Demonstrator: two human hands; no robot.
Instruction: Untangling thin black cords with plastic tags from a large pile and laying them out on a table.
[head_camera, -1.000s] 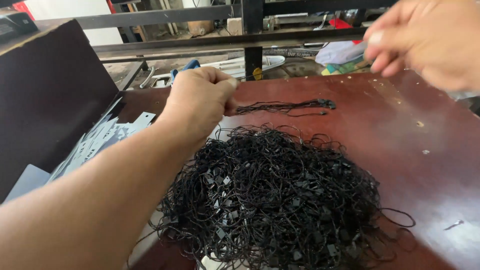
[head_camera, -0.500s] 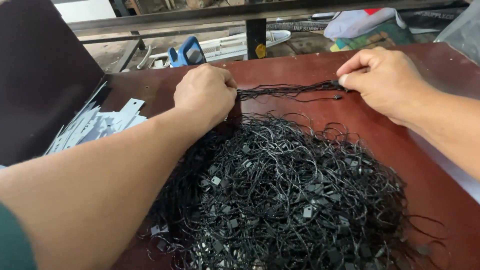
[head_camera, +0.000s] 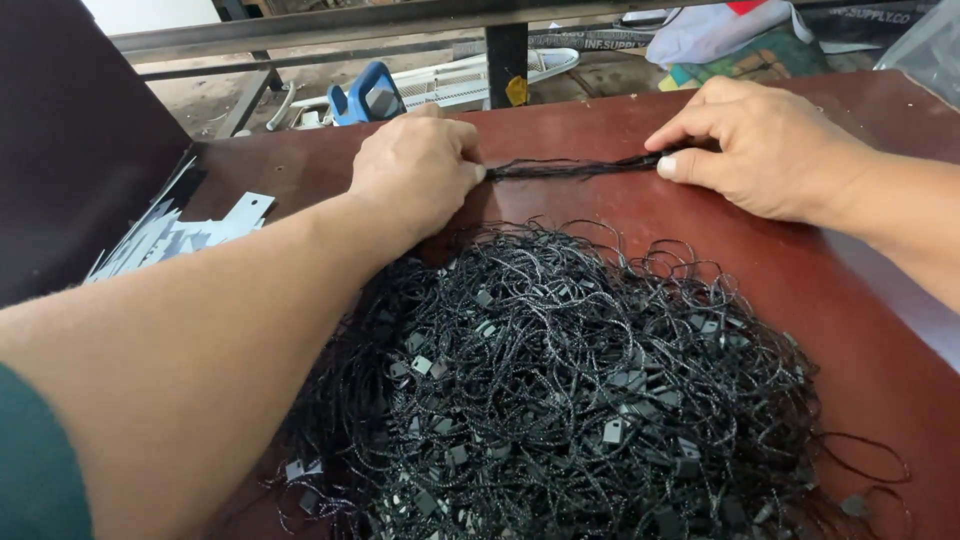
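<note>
On the red-brown tabletop (head_camera: 620, 215), the left hand (head_camera: 415, 170) and right hand (head_camera: 765, 145) each pinch an end of a small straightened bundle of black strings (head_camera: 575, 168), while the large tangled heap of tagged strings (head_camera: 560, 390) below it remains unsorted.

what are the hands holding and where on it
A thin bundle of black strings, one end in each: left hand on its left end, right hand on its right.
</note>
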